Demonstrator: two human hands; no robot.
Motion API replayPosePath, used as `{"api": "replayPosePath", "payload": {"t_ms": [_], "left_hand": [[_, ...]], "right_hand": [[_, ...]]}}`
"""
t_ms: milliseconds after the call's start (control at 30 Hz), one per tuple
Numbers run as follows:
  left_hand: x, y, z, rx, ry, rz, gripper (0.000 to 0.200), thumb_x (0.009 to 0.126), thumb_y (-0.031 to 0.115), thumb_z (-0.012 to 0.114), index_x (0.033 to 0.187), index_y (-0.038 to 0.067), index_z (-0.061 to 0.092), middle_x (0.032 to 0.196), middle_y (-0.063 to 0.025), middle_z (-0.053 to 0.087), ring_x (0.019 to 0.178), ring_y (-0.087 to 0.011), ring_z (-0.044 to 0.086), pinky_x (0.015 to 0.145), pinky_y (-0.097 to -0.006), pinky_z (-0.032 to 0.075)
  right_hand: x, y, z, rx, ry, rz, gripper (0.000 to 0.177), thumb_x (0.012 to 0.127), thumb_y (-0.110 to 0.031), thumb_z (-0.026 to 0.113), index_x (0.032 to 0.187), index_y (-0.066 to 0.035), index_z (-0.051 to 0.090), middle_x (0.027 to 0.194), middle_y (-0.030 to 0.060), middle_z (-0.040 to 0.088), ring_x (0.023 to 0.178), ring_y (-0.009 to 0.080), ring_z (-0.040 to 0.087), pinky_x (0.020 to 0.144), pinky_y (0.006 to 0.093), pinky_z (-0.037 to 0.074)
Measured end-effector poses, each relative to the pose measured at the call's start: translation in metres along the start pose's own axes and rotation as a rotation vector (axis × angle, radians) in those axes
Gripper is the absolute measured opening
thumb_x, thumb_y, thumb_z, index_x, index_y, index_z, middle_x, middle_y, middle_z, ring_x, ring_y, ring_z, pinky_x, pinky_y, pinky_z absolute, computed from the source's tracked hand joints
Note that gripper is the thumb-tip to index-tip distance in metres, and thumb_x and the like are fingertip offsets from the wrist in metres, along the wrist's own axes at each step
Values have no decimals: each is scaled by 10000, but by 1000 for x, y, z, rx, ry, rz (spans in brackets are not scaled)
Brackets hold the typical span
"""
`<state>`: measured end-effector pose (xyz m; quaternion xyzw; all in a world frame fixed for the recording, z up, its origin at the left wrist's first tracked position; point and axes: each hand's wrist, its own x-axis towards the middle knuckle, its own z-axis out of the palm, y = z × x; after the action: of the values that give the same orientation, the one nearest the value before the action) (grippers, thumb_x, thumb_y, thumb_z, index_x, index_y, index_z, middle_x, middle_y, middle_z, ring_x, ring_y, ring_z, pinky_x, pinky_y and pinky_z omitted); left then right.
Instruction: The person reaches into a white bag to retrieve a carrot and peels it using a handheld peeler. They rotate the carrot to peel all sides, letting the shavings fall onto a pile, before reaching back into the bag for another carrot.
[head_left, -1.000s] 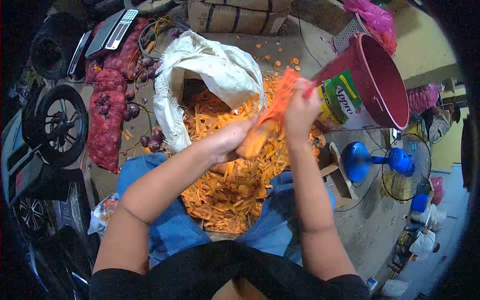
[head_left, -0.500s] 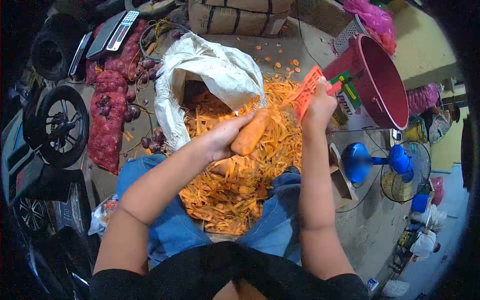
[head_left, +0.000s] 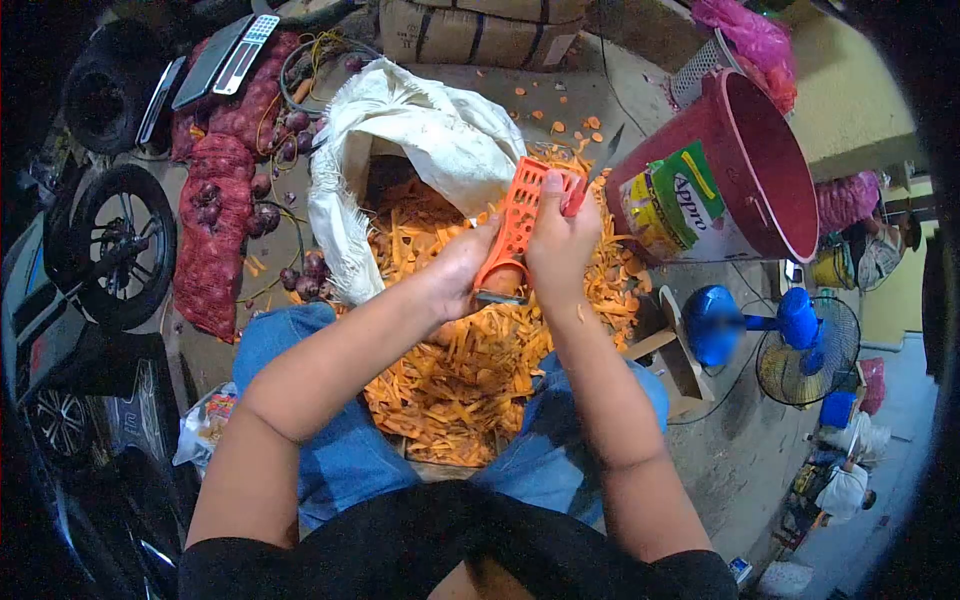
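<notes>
My left hand is closed around a carrot, which is mostly covered by an orange peeler with a perforated handle. My right hand grips the peeler, its thumb along the handle and the blade end lying against the carrot. A narrow dark knife blade sticks out beyond the right hand, next to a red handle end at the fingers. Beneath both hands spreads a heap of carrot peelings between my knees. A white woven sack lies open at the heap's far side, with carrot pieces inside its mouth.
A large red bucket lies tipped at right, near a blue fan and a cardboard box. Red net sacks of onions, a scale and a motorbike wheel stand at left. A person is far right.
My right hand has swung left and toward me, bringing the peeler from beside the bucket onto the carrot. My left hand stays nearly in place, still holding the carrot.
</notes>
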<state>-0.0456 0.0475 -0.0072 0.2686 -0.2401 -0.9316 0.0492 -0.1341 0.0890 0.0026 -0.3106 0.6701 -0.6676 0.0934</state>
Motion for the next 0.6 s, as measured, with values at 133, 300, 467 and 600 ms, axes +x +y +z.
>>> {"api": "replayPosePath", "payload": {"t_ms": [133, 300, 467, 600], "left_hand": [[0, -8, 1, 197, 33, -71, 382, 848, 371, 241, 1012, 84, 433, 793, -32, 530, 656, -118, 526, 561, -252, 457], [-12, -3, 14, 174, 7, -166, 392, 848, 379, 224, 969, 66, 428, 755, -49, 510, 597, -152, 513, 522, -276, 453], [-2, 3, 0, -10, -99, -28, 356, 844, 320, 296, 1059, 68, 426, 928, -39, 532, 786, -130, 539, 703, -282, 454], [-8, 5, 2, 188, 9, -25, 335, 840, 305, 316, 1043, 75, 449, 928, -36, 533, 790, -118, 536, 670, -258, 454]], "right_hand": [[31, 6, -18, -163, 227, 33, 205, 796, -170, 442, 712, 14, 474, 586, 39, 473, 531, 110, 404, 485, 271, 339], [65, 24, -55, -16, 486, 306, 199, 792, -189, 456, 682, -24, 475, 580, 7, 473, 496, 71, 406, 448, 229, 325], [22, -6, -18, -18, 187, 105, 181, 799, -164, 445, 713, -9, 482, 634, 25, 487, 585, 97, 446, 523, 247, 364], [2, -15, -4, -29, -11, 60, 197, 805, -180, 439, 711, -11, 476, 604, 3, 449, 545, 70, 394, 492, 222, 329]]}}
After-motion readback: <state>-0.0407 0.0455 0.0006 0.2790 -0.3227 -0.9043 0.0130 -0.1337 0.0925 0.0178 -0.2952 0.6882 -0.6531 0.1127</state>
